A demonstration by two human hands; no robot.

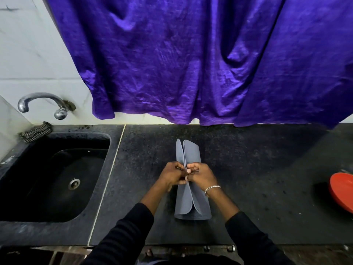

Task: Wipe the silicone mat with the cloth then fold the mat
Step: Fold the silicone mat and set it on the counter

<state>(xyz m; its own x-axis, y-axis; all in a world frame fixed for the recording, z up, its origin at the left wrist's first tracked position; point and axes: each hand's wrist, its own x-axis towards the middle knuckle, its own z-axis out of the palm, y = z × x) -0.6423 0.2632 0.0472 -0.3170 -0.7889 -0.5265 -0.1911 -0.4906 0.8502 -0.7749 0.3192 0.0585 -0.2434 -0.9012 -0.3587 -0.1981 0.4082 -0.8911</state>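
The grey silicone mat [191,203] stands on the dark counter [248,178], folded lengthwise with its two long edges brought together upward and its base resting on the stone. My left hand [172,175] and my right hand [200,175] pinch those upper edges together at the mat's middle, one from each side. A silver bracelet circles my right wrist. A checked cloth [36,131] lies bunched at the sink's back left corner, far from both hands.
A black sink [47,178] with a chrome tap [44,104] fills the left. A purple curtain [191,60] hangs over the wall behind the counter. A red bowl [342,194] sits at the right edge.
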